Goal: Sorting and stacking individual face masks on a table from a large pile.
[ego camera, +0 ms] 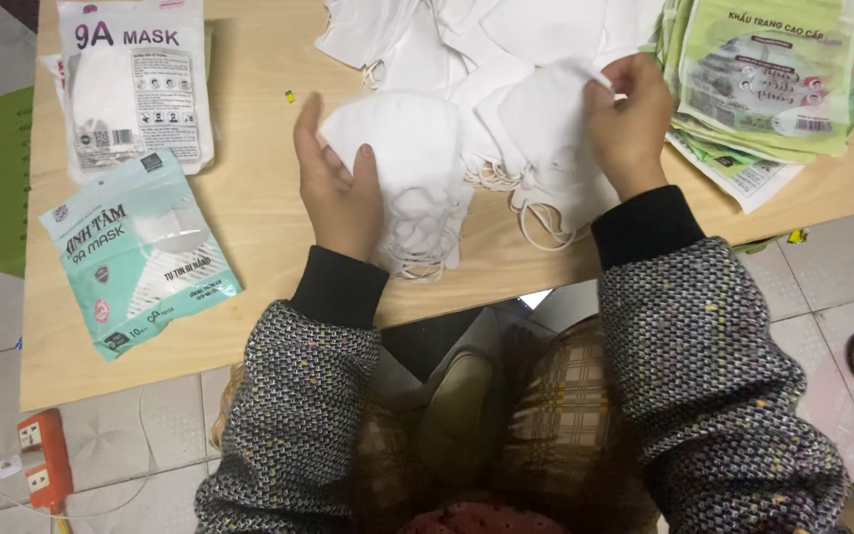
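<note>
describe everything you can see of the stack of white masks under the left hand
The stack of white fabric face masks lies flat on the light wooden table, near its front edge. The masks look soft, folded and curved along the top, piled roughly one on another. Thin white ear loops spill out at the lower end. The left hand rests on the stack's left side, fingers on the top mask. Its right edge meets more loose white masks handled by the right hand.
</note>
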